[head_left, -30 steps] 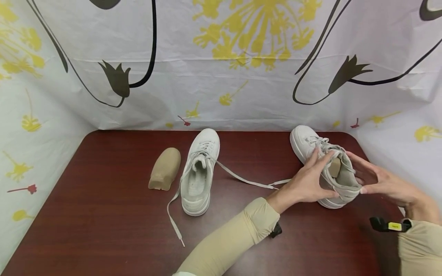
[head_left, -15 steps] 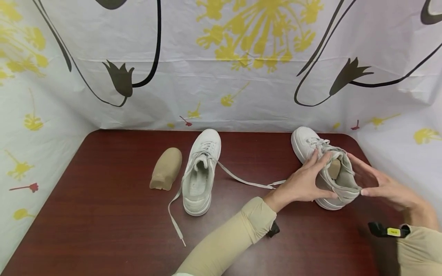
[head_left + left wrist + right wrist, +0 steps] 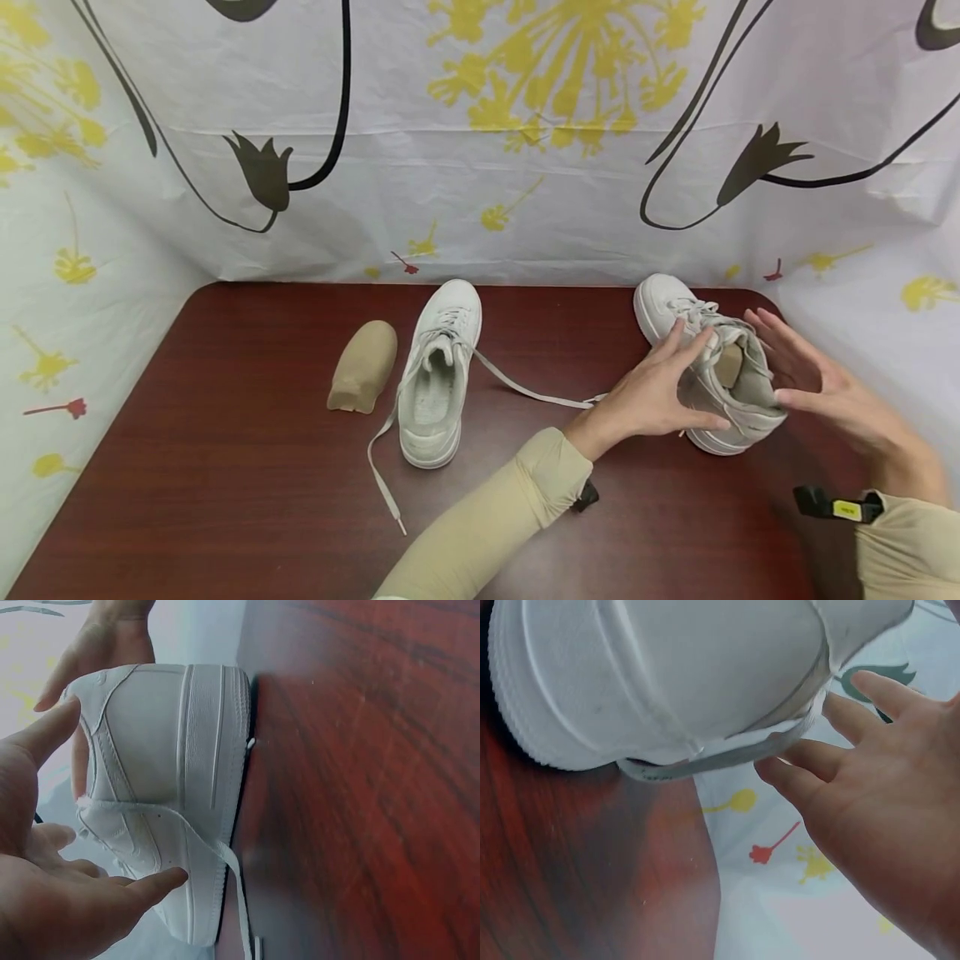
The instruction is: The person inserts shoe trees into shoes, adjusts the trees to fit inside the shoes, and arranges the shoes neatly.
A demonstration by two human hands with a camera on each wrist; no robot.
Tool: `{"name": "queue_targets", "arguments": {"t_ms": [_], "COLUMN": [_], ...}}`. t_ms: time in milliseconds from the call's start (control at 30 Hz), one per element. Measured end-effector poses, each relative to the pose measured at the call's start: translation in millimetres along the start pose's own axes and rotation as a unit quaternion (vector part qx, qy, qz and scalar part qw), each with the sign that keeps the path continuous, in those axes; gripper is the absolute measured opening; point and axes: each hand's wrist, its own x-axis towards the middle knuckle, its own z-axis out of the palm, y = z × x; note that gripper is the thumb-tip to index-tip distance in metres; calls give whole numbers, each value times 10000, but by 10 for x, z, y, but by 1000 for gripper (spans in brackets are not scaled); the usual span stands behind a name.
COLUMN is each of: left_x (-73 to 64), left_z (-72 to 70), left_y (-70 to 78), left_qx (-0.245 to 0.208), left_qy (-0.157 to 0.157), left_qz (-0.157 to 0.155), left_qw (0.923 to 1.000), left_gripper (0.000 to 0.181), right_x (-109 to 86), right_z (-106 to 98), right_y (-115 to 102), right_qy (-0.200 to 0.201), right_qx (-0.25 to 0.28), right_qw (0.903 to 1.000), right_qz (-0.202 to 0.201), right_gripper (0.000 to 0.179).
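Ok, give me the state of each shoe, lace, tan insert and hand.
Leftmost shoe: upright, insole showing
Leftmost lace: loose, trailing to both sides
Rightmost shoe: upright, tan insert inside
Rightmost lace: draped down the side
Other tan insert: lying outside the shoes
Left hand: open
Right hand: open

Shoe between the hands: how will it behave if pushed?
The shoe likely resists tipping: it stands flat on a thick sole. Its lace is probably floppy and might trail, hanging loose down the side. The tan insert should travel along, sitting inside.

Red-brown table (image 3: 225,467), white shoes (image 3: 440,375) (image 3: 701,392), beige insert (image 3: 363,367)
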Motion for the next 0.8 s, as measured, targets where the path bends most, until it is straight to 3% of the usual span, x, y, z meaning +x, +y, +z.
{"name": "queue_targets", "arguments": {"t_ms": [200, 367, 500, 600, 800], "left_x": [-32, -48, -60, -82, -139], "left_z": [-22, -57, -119, -160, -200], "left_y": [-59, -112, -153, -187, -264], "left_qx": [67, 57, 33, 31, -1], "left_qy": [-48, 124, 307, 371, 485], "left_qz": [20, 86, 127, 114, 109], "left_qw": [10000, 9999, 9994, 9992, 9988], "left_gripper": [108, 102, 96, 94, 95], "right_x": [65, 116, 193, 252, 318], "right_z": [54, 102, 166, 226, 296], "right_y": [-69, -140, -219, -283, -373], "right_qy": [46, 218, 454, 589, 869], "right_qx": [-263, -1016, -1842, -2177, -3240], "right_qw": [9996, 9945, 9814, 9732, 9399], "right_qz": [78, 85, 279, 448, 635], "right_gripper": [90, 92, 95, 96, 101]}}
